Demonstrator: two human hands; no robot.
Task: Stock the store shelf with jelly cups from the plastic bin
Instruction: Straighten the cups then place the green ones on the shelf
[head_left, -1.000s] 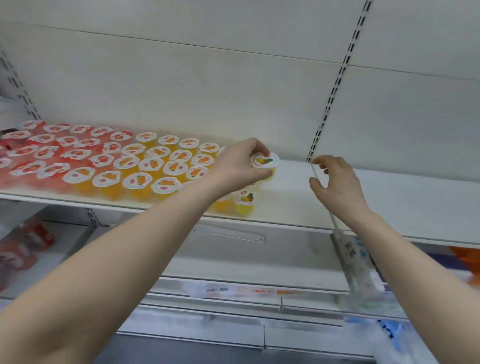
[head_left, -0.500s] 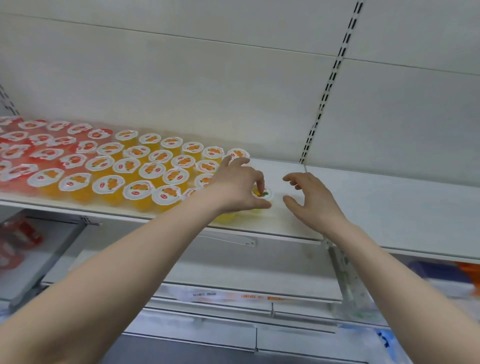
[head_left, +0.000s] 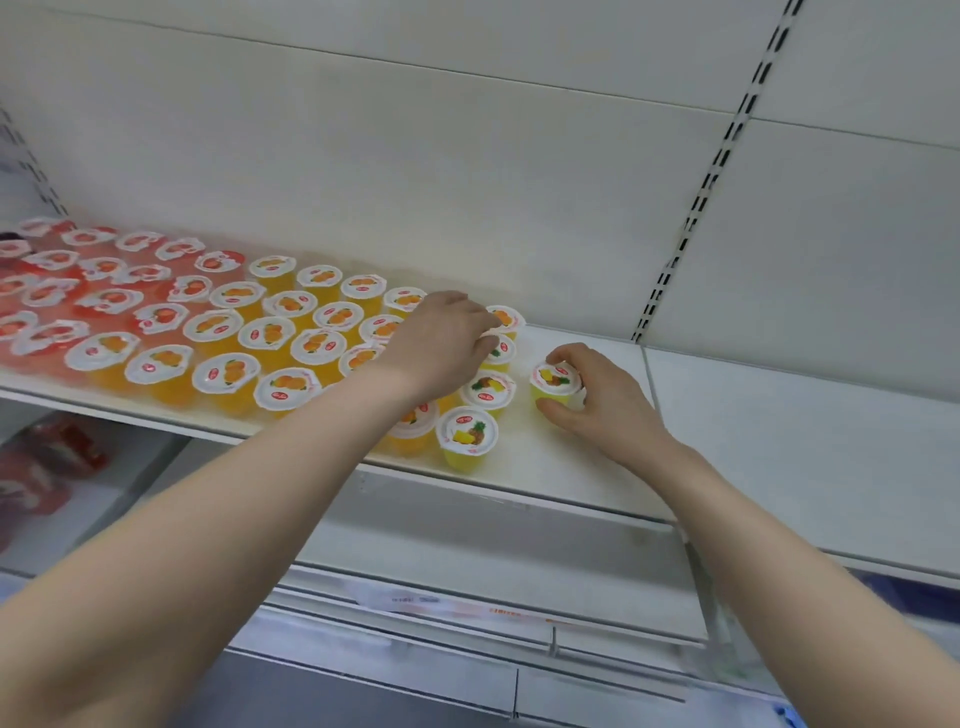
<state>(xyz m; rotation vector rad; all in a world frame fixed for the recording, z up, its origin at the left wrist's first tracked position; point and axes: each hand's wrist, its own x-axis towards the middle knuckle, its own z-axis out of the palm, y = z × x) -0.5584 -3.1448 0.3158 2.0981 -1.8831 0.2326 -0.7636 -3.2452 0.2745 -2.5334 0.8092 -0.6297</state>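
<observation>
The white store shelf (head_left: 566, 467) carries rows of jelly cups: red ones (head_left: 111, 301) at the left, orange ones (head_left: 270, 332) in the middle, and a few yellow pineapple ones (head_left: 467, 436) at the right end. My left hand (head_left: 441, 343) reaches over the rows, its curled fingers on a yellow cup (head_left: 498, 356) in the back part. My right hand (head_left: 597, 400) grips another yellow pineapple cup (head_left: 556, 384), which stands on the shelf just right of the rows. The plastic bin is out of view.
Bare shelf board (head_left: 779, 431) stretches to the right of the cups. A slotted upright (head_left: 696, 208) runs up the back wall. Below lies a lower shelf (head_left: 467, 551) with red packets (head_left: 41, 467) at the left and a price rail (head_left: 467, 608).
My left hand has moved the cup it held down and back into the rows. My right hand, empty before, has come down and closed round a yellow cup on the shelf.
</observation>
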